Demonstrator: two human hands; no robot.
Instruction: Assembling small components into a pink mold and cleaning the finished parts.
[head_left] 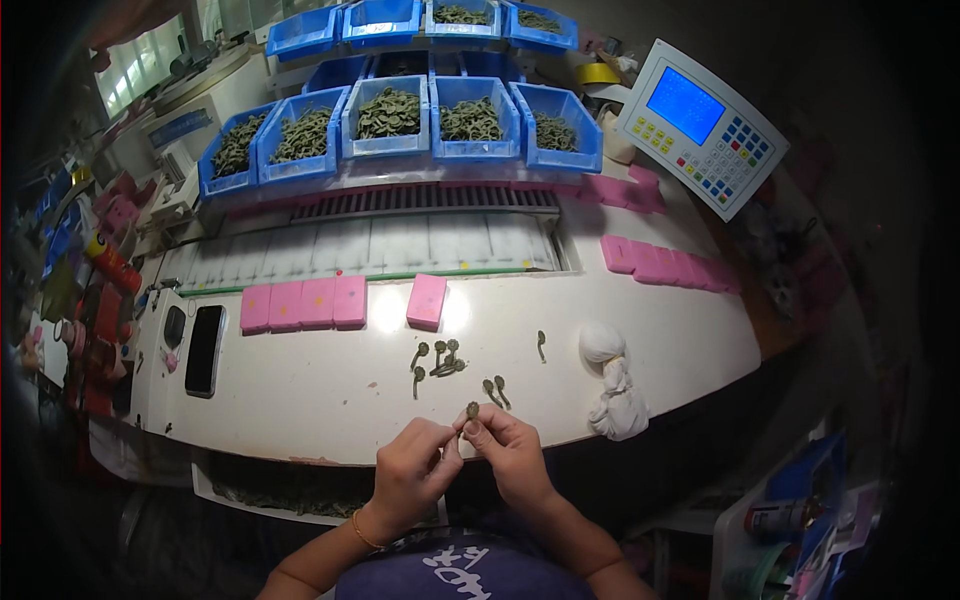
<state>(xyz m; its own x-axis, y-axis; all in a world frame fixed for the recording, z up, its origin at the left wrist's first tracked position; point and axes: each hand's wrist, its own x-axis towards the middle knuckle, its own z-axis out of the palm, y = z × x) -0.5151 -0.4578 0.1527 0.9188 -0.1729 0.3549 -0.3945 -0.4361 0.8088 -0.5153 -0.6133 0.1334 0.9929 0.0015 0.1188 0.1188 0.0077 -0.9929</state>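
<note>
Head view: both your hands meet just in front of the near edge of the white worktable. Your left hand and right hand are each pinched nearly closed, thumb against forefinger, on one small dark green part held up between them. Whether each hand grips a separate piece, you cannot tell at this size.

Judging by its look, the part is light, rigid and small enough to slip, with a rounded head and thin tail; hold it by the head, fingertips only, and don't squeeze the tail.

More loose parts lie on the worktable just beyond your hands. A white cloth bundle sits at the table's right, a pink block farther back, and blue bins behind the table.
</note>
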